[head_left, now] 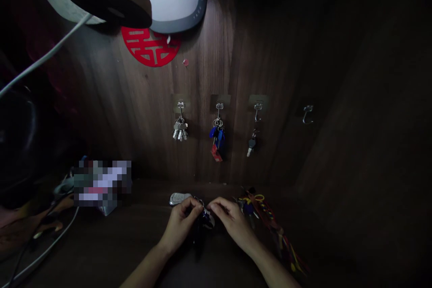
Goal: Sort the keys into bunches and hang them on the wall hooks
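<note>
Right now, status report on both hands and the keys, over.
Left hand pinching key ring, dark bunch below. Right hand close by, contact unclear. Nearby clutter: corded keys beside right hand.

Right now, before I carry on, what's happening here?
A person's left hand pinches a metal key ring; the right hand is close beside it, its grip unclear. A silver remote fob is beside the left hand, and a multicoloured braided cord lies beside the right. Above them, keys hang at three metal hooks on the wooden panel.
</note>
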`<state>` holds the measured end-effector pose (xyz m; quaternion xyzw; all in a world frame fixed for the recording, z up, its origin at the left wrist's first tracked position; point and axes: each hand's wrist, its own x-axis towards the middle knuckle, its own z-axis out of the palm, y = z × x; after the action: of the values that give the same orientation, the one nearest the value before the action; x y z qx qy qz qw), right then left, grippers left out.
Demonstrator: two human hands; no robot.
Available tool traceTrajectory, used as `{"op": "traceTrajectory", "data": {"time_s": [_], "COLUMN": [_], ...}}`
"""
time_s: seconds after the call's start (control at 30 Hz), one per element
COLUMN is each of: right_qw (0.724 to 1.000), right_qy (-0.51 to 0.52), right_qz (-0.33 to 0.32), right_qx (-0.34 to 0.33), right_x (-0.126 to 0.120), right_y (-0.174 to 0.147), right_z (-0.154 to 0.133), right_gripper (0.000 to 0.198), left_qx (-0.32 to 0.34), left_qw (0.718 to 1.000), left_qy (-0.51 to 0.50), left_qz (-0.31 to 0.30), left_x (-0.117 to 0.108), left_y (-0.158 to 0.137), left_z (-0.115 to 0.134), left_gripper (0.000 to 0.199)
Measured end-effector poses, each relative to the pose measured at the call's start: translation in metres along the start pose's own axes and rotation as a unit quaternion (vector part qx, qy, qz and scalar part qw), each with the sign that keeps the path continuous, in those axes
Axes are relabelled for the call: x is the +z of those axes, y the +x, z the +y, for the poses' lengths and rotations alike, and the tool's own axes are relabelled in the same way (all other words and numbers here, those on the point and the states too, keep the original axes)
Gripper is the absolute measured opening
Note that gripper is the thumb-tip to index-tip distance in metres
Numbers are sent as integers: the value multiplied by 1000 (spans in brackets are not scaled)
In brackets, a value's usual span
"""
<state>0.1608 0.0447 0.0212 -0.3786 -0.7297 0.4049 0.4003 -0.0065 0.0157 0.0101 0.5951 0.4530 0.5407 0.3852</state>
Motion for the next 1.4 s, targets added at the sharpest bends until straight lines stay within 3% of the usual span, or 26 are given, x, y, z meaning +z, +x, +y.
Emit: {"op": "traceTrajectory", "data": {"time_s": [0.33,0.63,0.83,1.07,1.4], "right_qw": [997,988,984,976,934], "right_qy": [-64,-76,-47,9,-15], "right_qz": [15,60,137,209,325], "right_qx": [-50,-116,-104,-69,-150], "right_x": [7,1,-19,-46,-110], "right_y": [-4,-7,-5,3,45], "right_z": [-7,-9,-14,-14,-49], "right_gripper": [10,13,19,26,24], "left_qx": [19,27,24,5,2], "left_qw": [998,989,973,970,971], "left_qy": [52,125,183,197,193], "left_qz": [-13,-77,-137,-143,-141], "left_x": [4,-2,-1,-1,0], "left_y": [-4,-3,-2,0,1], "left_z": [0,2,-2,-4,-2], "left_gripper": [23,34,39,39,41]}}
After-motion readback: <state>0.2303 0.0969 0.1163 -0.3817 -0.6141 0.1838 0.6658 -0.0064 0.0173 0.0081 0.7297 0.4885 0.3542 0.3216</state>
